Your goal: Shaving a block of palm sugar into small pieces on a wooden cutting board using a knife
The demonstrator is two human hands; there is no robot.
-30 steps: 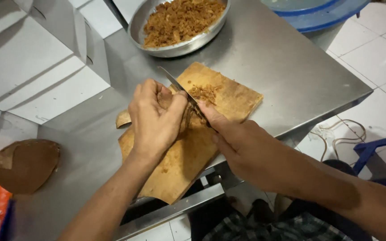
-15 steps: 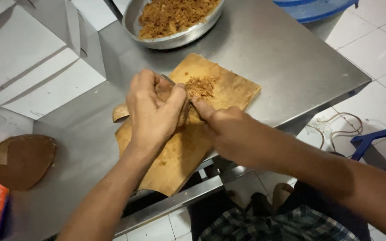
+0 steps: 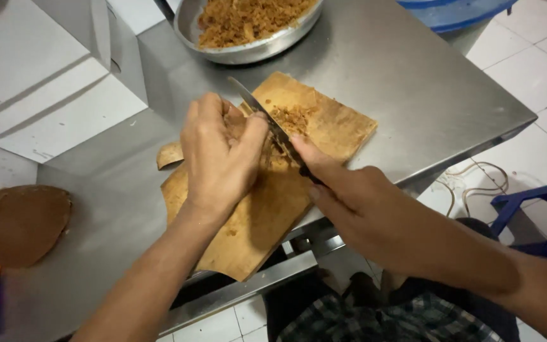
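Observation:
My left hand (image 3: 220, 155) presses down on a brown block that it mostly hides, on a worn wooden cutting board (image 3: 324, 126). My right hand (image 3: 343, 196) grips the dark handle of a knife (image 3: 262, 113), forefinger along the blade's back. The blade is raised and slants up to the left beside my left fingertips. A small pile of brown shavings (image 3: 294, 117) lies on the board just beyond the blade. A thin brown slice (image 3: 169, 154) sticks out at the board's left edge.
The board lies on a steel table (image 3: 400, 76) and overhangs its near edge. A metal bowl (image 3: 248, 52) of brown shavings stands at the back. White cartons (image 3: 39, 82) fill the left. A brown half-disc block (image 3: 20, 221) lies far left. A blue stool (image 3: 539, 215) is at right.
The knife was pushed down out of sight behind my left hand half a second ago; now its blade is lifted again, tip up and to the left. My left hand stayed put.

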